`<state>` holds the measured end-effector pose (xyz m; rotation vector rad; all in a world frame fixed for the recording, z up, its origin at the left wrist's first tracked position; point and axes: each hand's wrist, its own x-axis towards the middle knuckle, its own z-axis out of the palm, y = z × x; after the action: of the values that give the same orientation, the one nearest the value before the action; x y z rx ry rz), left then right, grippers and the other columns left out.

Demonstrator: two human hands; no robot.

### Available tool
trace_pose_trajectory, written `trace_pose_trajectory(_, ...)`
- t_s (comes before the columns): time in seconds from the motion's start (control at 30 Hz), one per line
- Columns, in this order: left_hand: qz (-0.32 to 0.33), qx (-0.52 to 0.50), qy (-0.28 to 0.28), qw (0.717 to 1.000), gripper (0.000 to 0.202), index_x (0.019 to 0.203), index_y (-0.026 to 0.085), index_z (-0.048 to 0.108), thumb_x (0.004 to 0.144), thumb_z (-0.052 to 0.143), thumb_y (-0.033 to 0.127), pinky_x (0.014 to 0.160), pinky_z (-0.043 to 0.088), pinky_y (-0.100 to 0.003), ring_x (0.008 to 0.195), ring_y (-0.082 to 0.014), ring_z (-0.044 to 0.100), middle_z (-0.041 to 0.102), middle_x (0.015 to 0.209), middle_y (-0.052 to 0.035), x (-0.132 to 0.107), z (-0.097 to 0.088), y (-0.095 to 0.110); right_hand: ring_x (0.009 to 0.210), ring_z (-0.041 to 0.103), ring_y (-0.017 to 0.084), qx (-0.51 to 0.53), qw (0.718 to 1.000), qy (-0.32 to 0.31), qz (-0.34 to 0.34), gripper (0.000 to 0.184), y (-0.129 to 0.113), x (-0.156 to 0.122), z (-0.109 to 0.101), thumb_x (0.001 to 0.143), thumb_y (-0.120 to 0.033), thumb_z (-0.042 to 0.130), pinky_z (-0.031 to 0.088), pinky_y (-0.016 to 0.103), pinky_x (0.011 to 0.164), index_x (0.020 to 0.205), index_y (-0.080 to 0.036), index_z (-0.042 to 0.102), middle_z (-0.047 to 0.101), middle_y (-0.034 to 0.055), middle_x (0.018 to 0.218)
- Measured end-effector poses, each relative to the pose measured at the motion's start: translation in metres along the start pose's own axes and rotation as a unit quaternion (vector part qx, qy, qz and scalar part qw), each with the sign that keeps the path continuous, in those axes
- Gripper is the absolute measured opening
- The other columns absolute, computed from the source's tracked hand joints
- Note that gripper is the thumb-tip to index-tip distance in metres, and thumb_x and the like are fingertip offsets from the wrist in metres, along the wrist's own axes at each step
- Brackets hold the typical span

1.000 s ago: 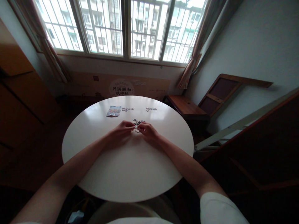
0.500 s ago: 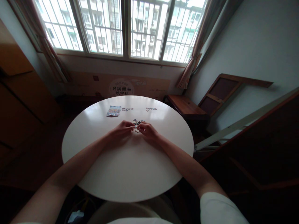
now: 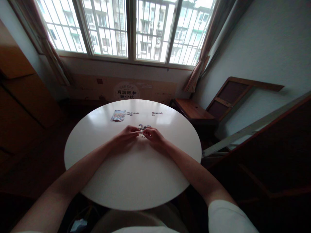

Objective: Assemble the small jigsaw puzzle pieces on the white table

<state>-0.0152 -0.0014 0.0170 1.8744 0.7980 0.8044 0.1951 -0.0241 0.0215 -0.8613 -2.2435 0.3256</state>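
Note:
Both hands meet near the middle of a round white table [image 3: 136, 181], their fingertips almost touching. My left hand [image 3: 129, 132] is closed in a pinch on a small jigsaw puzzle piece. Facing it, my right hand [image 3: 153, 134] pinches at a puzzle piece too; the fingers partly hide it. Just beyond the fingertips lies a small pile of jigsaw puzzle pieces [image 3: 143, 126]. A few loose pieces [image 3: 142, 137] rest on the table between the hands, on the near side.
Farther back lie a colourful picture packet [image 3: 118, 115], a group of puzzle pieces [image 3: 132, 113] beside it, and another group [image 3: 157, 113] to the right. A wooden bench [image 3: 194, 109] stands beyond the table's right edge. A barred window fills the far wall.

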Motion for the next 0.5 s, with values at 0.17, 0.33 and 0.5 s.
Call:
trace_pose_trajectory(0.17, -0.004, 0.006, 0.005, 1.0, 0.039, 0.087, 0.007, 0.068, 0.075, 0.063, 0.044, 0.052, 0.035, -0.018, 0.06, -0.0088, 0.05, 0.061, 0.07, -0.0037, 0.0017, -0.0016, -0.0063, 0.067, 0.05, 0.01, 0.002, 1.0, 0.003, -0.003, 0.013, 0.0006, 0.0002, 0.0008, 0.085, -0.02, 0.055, 0.039, 0.021, 0.064, 0.083, -0.015, 0.066, 0.057, 0.0032, 0.077)
trace_pose_trajectory(0.33, 0.001, -0.007, 0.002, 1.0, 0.037, 0.088, 0.008, 0.068, 0.073, 0.066, 0.042, 0.053, 0.036, -0.019, 0.062, -0.0094, 0.052, 0.063, 0.073, -0.0041, 0.001, -0.0017, -0.0043, 0.066, 0.05, 0.01, -0.002, 1.0, -0.003, 0.006, 0.013, 0.0002, -0.0002, 0.0, 0.086, -0.021, 0.055, 0.039, 0.022, 0.064, 0.084, -0.015, 0.066, 0.057, 0.0031, 0.076)
trace_pose_trajectory(0.5, 0.005, -0.014, 0.011, 1.0, 0.035, 0.087, 0.009, 0.068, 0.073, 0.066, 0.041, 0.055, 0.039, -0.019, 0.063, -0.0098, 0.055, 0.065, 0.075, -0.0044, 0.0007, 0.0017, 0.0021, 0.065, 0.049, 0.01, 0.001, 1.0, -0.008, 0.003, 0.013, 0.001, -0.0007, 0.0011, 0.086, -0.023, 0.055, 0.039, 0.022, 0.063, 0.086, -0.015, 0.066, 0.057, 0.0034, 0.078)
